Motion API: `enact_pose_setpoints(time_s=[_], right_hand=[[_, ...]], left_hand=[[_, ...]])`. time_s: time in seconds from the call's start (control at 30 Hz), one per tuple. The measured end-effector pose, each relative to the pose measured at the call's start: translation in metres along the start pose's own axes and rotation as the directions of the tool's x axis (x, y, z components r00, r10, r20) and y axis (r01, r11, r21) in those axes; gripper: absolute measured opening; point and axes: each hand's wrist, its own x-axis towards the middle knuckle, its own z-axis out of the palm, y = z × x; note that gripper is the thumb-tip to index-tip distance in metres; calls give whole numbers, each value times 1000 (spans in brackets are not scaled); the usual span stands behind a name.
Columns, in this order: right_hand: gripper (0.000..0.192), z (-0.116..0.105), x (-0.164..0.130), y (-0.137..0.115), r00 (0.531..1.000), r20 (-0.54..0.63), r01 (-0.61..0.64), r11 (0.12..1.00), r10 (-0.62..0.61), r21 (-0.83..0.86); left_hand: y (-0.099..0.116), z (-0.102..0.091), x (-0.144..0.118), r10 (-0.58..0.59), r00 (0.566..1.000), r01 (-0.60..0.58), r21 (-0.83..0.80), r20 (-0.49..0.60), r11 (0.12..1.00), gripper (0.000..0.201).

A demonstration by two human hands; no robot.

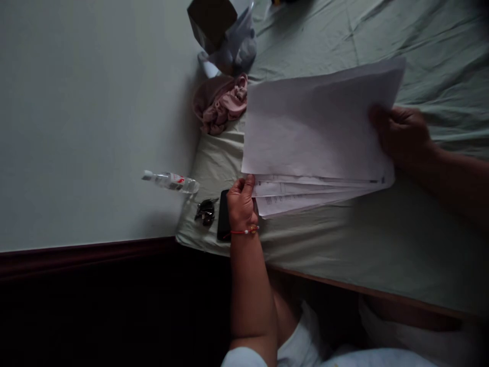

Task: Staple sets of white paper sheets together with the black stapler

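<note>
Between my two hands hangs a stack of paper sheets (313, 127), fanned apart along its lower edge, where printed lines show on the under sheets. The top sheet looks blank on the side facing me. My left hand (242, 199), with a red string bracelet at the wrist, pinches the stack's lower left corner, thumb on top. At the right edge my right hand (407, 130) grips the sheets, thumb over the top one; its other fingers are partly hidden behind the paper. Just beside my left hand a black flat device (223, 219) lies on the bed, partly covered by that hand.
The bed has a wrinkled green sheet (305, 244). Left of my hand are a bunch of dark keys (205, 212) and a clear plastic bottle (173, 182) near the wall (95, 112). Beyond lie a pink cloth (221, 104), a plastic bag (242, 46) and a brown box (213, 23).
</note>
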Motion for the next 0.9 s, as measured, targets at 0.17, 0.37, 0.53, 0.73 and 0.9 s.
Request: enact_pose_setpoints(time_s=[0.17, 0.37, 0.53, 0.73, 0.9], right_hand=[[33, 1, -2, -7, 1000, -16, -15, 1000, 15, 18], [37, 1, -2, -12, 999, -46, -14, 1000, 15, 24], [36, 2, -4, -13, 999, -32, -18, 999, 19, 37], [35, 2, -4, -12, 999, -28, -31, 999, 32, 42], [35, 0, -1, -8, 999, -33, -29, 999, 31, 44]], left_hand=[[4, 4, -6, -17, 999, 16, 21, 49, 1000, 44], [12, 6, -15, -113, 975, 67, 231, 189, 971, 47], [16, 10, -19, -110, 982, 81, 187, 151, 979, 46], [15, 13, -20, -134, 989, 124, 150, 64, 981, 43], [13, 10, -17, -111, 988, 103, 85, 103, 991, 40]])
